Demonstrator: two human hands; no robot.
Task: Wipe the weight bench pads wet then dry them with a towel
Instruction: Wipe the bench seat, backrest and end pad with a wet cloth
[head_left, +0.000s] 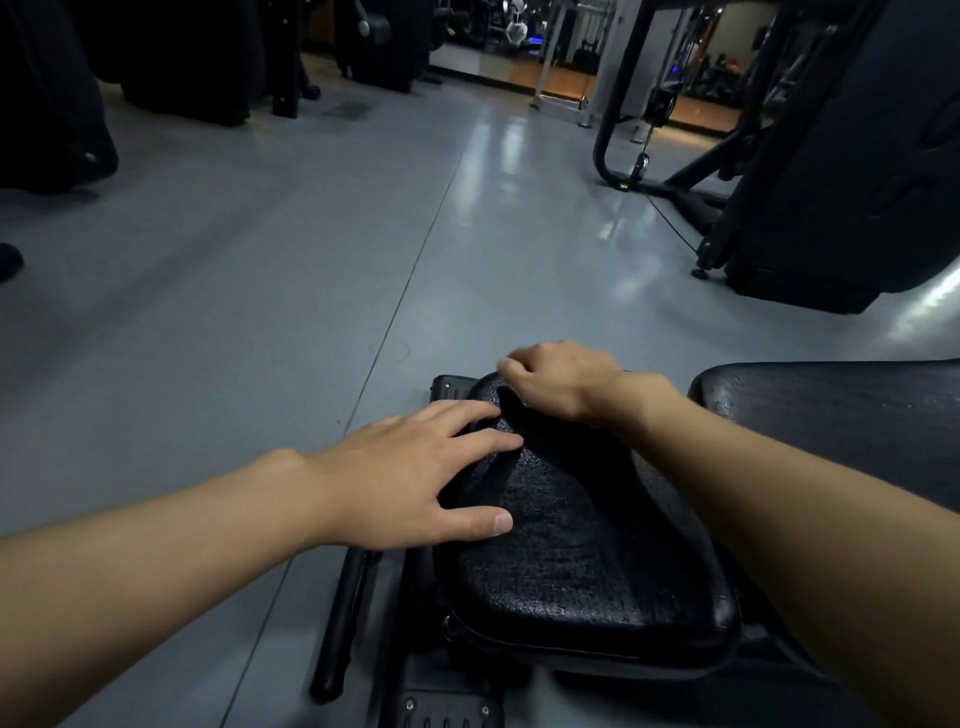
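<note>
Fingers (470, 415) of the left hand (410, 473) lie straight and spread on a dark towel (543, 447); the right hand (556, 382) curls, pinching its far edge. Glossy grey floor (260, 286) and dark gym machines (841, 156) surround the bench. Its black seat pad (597, 613) runs lengthwise away from the viewer, narrowing at the far end. The towel lies on the pad's far part, between and under both hands' fingertips.

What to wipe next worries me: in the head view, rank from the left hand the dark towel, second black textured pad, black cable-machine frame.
1. Dark towel, under the left hand.
2. Second black textured pad, right.
3. Black cable-machine frame, far right.
</note>
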